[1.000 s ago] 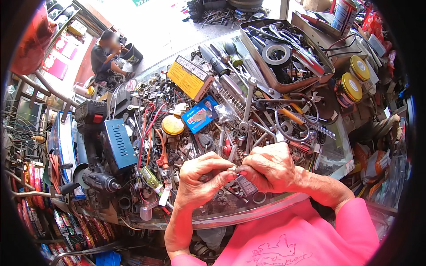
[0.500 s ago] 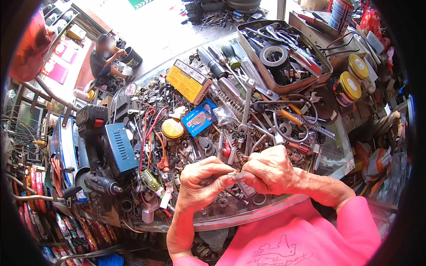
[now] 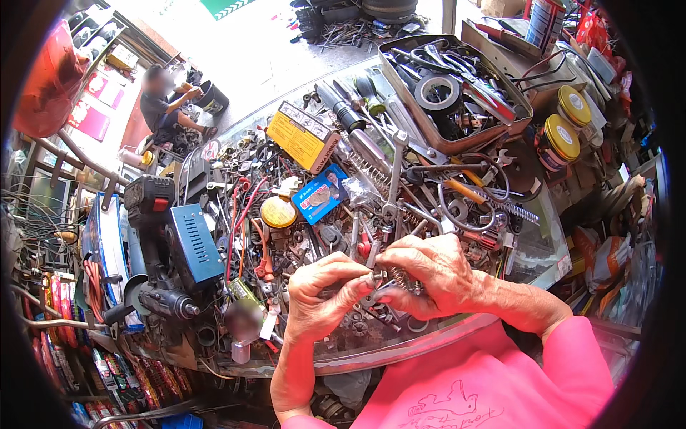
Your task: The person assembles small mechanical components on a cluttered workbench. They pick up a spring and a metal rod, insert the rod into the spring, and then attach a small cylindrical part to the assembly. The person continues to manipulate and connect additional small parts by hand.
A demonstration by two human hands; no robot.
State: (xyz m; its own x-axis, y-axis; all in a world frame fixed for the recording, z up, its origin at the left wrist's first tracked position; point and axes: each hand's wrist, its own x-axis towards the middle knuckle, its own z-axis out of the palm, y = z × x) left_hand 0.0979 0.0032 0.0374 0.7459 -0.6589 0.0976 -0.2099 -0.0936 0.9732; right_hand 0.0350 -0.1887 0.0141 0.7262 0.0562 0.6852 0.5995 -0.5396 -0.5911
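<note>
Near the front edge of the cluttered bench, my left hand (image 3: 325, 294) is closed, pinching a small metal part (image 3: 379, 274) between thumb and fingertips. It looks like a short bolt or screw, but its exact kind is too small to make out. Right beside it, my right hand (image 3: 437, 275) is open, thumb and forefinger spread with a gap between them. The right fingertips are close to the small part; whether they touch it I cannot tell. Loose washers, springs and other metal bits lie beneath both hands.
On the left stand a cordless drill (image 3: 164, 297) and a blue metal box (image 3: 194, 242). Ahead lie a yellow carton (image 3: 301, 136), a blue card (image 3: 321, 193) and a round yellow lid (image 3: 278, 211). A tool tray (image 3: 525, 118) sits far right. Another person (image 3: 161, 104) sits beyond the bench.
My right thumb and forefinger have parted from their pinch, uncovering the small metal part. My left hand keeps its grip and has hardly moved.
</note>
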